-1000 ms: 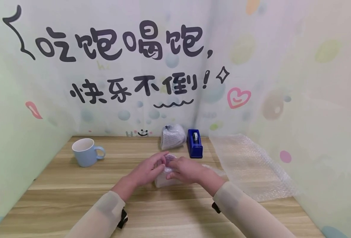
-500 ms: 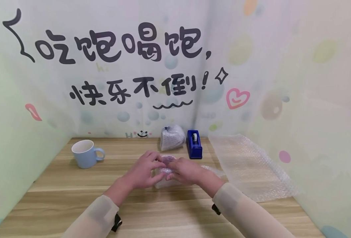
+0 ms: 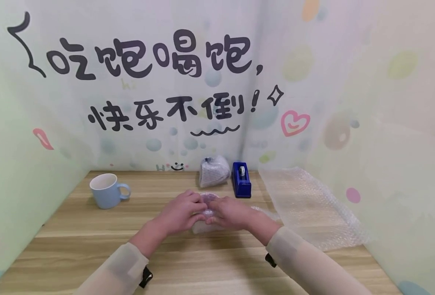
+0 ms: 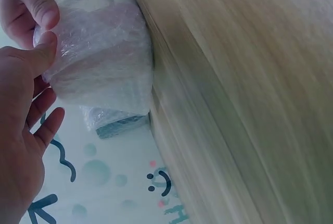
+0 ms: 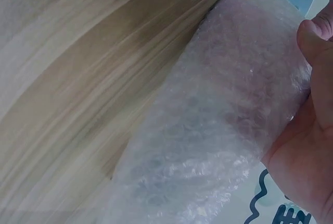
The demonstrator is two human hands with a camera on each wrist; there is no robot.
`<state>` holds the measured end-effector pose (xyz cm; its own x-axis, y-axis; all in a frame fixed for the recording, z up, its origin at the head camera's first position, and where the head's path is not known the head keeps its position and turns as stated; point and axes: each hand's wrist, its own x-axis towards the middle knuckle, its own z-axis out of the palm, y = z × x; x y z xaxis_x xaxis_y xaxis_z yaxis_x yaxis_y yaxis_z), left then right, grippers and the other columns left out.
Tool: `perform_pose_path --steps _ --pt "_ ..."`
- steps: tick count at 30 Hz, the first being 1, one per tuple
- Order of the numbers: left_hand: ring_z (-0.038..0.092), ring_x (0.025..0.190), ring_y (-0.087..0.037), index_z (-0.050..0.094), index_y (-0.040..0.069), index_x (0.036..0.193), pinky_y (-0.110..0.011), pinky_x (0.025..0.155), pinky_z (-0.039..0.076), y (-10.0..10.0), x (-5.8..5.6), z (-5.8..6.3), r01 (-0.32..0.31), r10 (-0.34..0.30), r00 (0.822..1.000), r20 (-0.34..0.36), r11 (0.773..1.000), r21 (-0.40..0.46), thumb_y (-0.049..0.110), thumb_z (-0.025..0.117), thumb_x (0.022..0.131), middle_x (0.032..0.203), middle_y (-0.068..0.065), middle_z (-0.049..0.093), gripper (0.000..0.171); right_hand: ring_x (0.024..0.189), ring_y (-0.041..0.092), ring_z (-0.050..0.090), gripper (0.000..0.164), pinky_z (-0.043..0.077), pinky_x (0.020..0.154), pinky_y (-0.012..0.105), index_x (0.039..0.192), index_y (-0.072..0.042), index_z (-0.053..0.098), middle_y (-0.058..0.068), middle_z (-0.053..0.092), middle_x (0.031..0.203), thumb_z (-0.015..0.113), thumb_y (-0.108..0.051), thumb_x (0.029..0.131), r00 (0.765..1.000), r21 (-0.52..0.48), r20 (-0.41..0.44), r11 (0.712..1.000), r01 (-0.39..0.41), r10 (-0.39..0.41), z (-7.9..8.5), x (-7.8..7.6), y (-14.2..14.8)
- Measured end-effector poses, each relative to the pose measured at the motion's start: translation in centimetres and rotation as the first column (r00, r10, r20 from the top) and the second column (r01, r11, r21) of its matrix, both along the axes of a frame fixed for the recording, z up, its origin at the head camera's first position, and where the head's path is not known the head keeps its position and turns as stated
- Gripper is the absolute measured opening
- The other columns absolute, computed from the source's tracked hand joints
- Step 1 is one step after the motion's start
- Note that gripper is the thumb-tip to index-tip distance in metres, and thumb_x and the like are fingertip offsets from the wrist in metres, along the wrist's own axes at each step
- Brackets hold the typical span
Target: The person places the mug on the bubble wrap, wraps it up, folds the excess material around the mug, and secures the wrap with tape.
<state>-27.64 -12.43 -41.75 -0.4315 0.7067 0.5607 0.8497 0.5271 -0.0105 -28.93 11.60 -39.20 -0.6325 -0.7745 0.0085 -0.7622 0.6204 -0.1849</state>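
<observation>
A mug-shaped bundle in bubble wrap (image 3: 203,228) stands mid-table; a faint ring like a handle shows through its side in the left wrist view. My left hand (image 3: 180,212) pinches the wrap's top edge between thumb and index finger, its other fingers spread loosely beyond. From the right, my right hand (image 3: 232,213) holds the same edge, fingertips tucked over the opening and thumb on the near side. Both thumbs meet at the rim in the left wrist view. A free end of bubble wrap (image 5: 171,182) trails off to the right.
A light blue mug (image 3: 106,194) stands at the left. Behind the hands are a bubble-wrapped bundle (image 3: 215,171) and a blue tape dispenser (image 3: 242,182). A flat bubble wrap sheet (image 3: 309,213) covers the table's right side, near the wall.
My left hand has shifted left and come down onto the near rim, its thumb meeting the right one. My right hand stays at the rim with only small finger movement.
</observation>
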Motion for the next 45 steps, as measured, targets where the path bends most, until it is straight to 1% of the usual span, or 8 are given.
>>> perform_pose_path --steps 4,12,18,23,30,39,42,45 --pt "0.059 0.096 -0.02 0.082 0.015 0.104 -0.034 0.084 0.055 0.3 0.0 -0.2 0.012 -0.012 1.0 0.012 1.0 -0.001 0.021 0.087 0.094 0.103 -0.001 0.072 0.012 0.154 0.032 0.053 0.054 0.046 0.127 0.049 0.161 -0.013 0.054 0.012 0.05 0.17 0.056 -0.041 0.115 0.998 -0.05 0.07 0.999 0.004 -0.001 0.6 -0.2 1.0" --pt "0.059 0.097 -0.021 0.083 0.013 0.108 -0.035 0.084 0.055 0.4 -0.1 0.0 -0.01 0.01 0.998 0.057 1.0 -0.007 0.019 0.084 0.096 0.105 -0.002 0.07 0.014 0.122 0.027 0.071 0.03 0.06 0.107 0.046 0.134 -0.002 0.073 0.012 0.071 0.131 0.054 -0.014 0.115 0.997 -0.119 -0.025 0.991 0.063 -0.067 2.2 -1.1 2.4" --pt "0.059 0.104 -0.026 0.085 0.019 0.112 -0.042 0.088 0.056 0.2 -0.4 0.4 -0.12 0.123 0.989 0.087 0.992 -0.045 0.015 0.085 0.095 0.112 -0.006 0.066 0.018 0.104 0.019 0.066 0.03 0.06 0.097 0.038 0.126 -0.001 0.078 0.007 0.068 0.113 0.054 -0.013 0.114 0.999 -0.106 -0.013 0.994 0.038 -0.04 2.6 -1.2 2.8" --pt "0.056 0.102 -0.027 0.086 0.028 0.115 -0.043 0.085 0.054 0.2 -0.8 1.1 -0.249 0.263 0.961 0.088 0.959 -0.138 0.011 0.085 0.094 0.111 -0.008 0.063 0.027 0.095 0.013 0.057 0.03 0.057 0.09 0.033 0.127 -0.003 0.08 0.004 0.06 0.103 0.055 -0.01 0.112 0.998 -0.11 0.042 0.993 0.043 -0.039 2.7 -0.7 3.3" --pt "0.053 0.095 -0.024 0.083 0.032 0.126 -0.038 0.078 0.051 1.1 -2.0 1.8 -0.306 0.348 0.921 0.174 0.924 -0.229 -0.004 0.077 0.091 0.102 -0.005 0.059 0.05 0.097 0.018 0.067 0.027 0.06 0.089 0.028 0.127 -0.005 0.079 0.008 0.059 0.109 0.062 -0.005 0.106 0.999 -0.16 0.034 0.987 0.028 -0.023 1.7 0.1 3.5" --pt "0.051 0.095 -0.022 0.08 0.019 0.136 -0.038 0.08 0.049 1.8 -2.1 1.1 -0.323 0.336 0.837 0.431 0.94 -0.107 0.02 0.056 0.106 0.109 -0.007 0.056 0.038 0.102 0.022 0.07 0.02 0.062 0.091 0.027 0.121 -0.001 0.077 0.006 0.055 0.11 0.072 -0.014 0.107 0.999 -0.275 -0.018 0.961 0.022 -0.028 -0.9 0.1 2.7" --pt "0.053 0.11 -0.029 0.084 0.017 0.126 -0.045 0.092 0.051 1.9 -2.0 0.9 -0.296 0.282 0.852 0.442 0.954 -0.039 0.028 0.054 0.109 0.121 -0.012 0.058 0.036 0.097 0.021 0.069 0.018 0.061 0.087 0.025 0.117 -0.001 0.078 0.007 0.055 0.107 0.073 -0.015 0.106 0.998 -0.292 -0.048 0.956 0.024 -0.04 -1.2 0.0 2.5" --pt "0.052 0.117 -0.032 0.085 0.012 0.114 -0.05 0.099 0.051 2.2 -2.1 0.7 -0.22 0.193 0.898 0.395 0.975 0.023 0.023 0.059 0.109 0.123 -0.013 0.064 0.028 0.095 0.019 0.068 0.018 0.06 0.084 0.024 0.116 -0.001 0.078 0.007 0.055 0.106 0.074 -0.015 0.106 0.997 -0.298 -0.063 0.954 0.033 -0.054 -1.3 -0.1 2.3"
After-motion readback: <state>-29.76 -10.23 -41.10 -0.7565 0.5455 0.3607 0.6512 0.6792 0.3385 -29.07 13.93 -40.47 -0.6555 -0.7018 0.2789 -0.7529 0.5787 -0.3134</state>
